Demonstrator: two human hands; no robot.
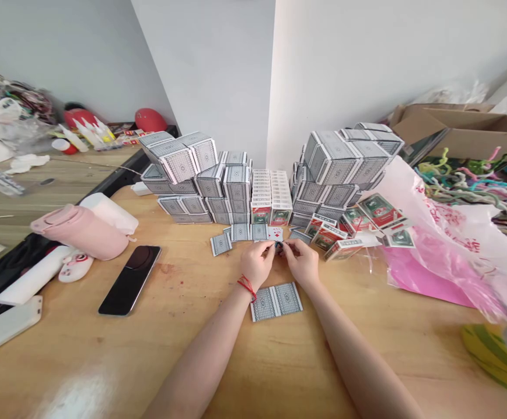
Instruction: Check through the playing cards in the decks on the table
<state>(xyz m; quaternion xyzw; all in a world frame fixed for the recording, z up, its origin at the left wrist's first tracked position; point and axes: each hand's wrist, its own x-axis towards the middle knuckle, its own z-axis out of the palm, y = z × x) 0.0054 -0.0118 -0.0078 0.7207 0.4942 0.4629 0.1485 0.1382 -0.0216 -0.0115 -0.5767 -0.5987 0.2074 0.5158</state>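
My left hand (257,265), with a red string bracelet at the wrist, has thumb and forefinger pinched together. My right hand (302,262) pinches in the same way just beside it. Between the fingertips is a small dark bit that I cannot make out. Right behind the fingers lies a face-up playing card (275,233) with red marks. Several grey-backed playing cards (240,232) lie face down to its left, and one loose card (221,244) sits at an angle. Nearer my body, between my forearms, two cards joined side by side (276,301) lie flat on the table.
Piles of grey-patterned blocks rise at left (227,189) and right (332,169), with stacked card boxes (271,195) between. Loose card boxes (329,237) and pink plastic (436,256) lie right, near yellow tape (497,355). A phone (130,279) and pink bottle (83,230) are left.
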